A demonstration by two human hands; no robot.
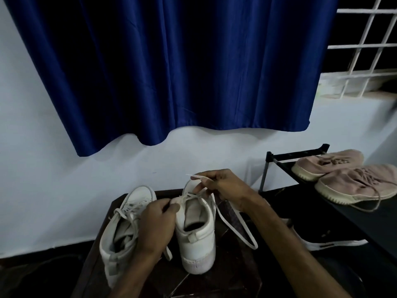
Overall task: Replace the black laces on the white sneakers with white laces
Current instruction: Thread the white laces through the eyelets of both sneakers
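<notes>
Two white sneakers stand heel-toward-me on a small dark table (pixel 227 274). The left sneaker (pixel 120 231) is laced with a white lace. The right sneaker (pixel 198 239) has a white lace (pixel 234 224) partly threaded near the toe. My left hand (pixel 156 224) pinches the tongue or upper edge of the right sneaker. Above that shoe's toe, my right hand (pixel 223 186) pinches the lace near its tip, and the long slack loops down over the table to the right. No black lace can be told apart from the dark surroundings.
A black shoe rack (pixel 322 190) at the right carries two pink sneakers (pixel 352 186). A dark shoe with a white sole (pixel 328 241) lies beneath it. A blue curtain (pixel 171 72) hangs over the white wall behind, and a barred window (pixel 369 44) is at top right.
</notes>
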